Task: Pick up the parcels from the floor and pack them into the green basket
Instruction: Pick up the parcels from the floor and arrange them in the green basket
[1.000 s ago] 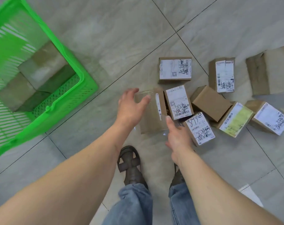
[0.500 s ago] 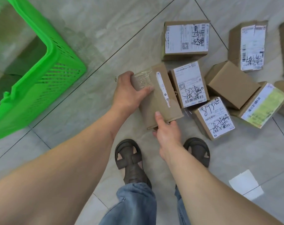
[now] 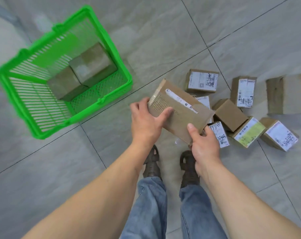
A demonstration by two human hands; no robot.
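The green basket sits on the floor at the left with 2 brown parcels inside. Beside it, the left hand and right hand curl round a flat brown parcel, held above the floor. More parcels lie scattered at the right.

1. Bare floor lies between the held parcel and the green basket.
2. Two boxes fill the basket's far corner.
3. Near half is open.
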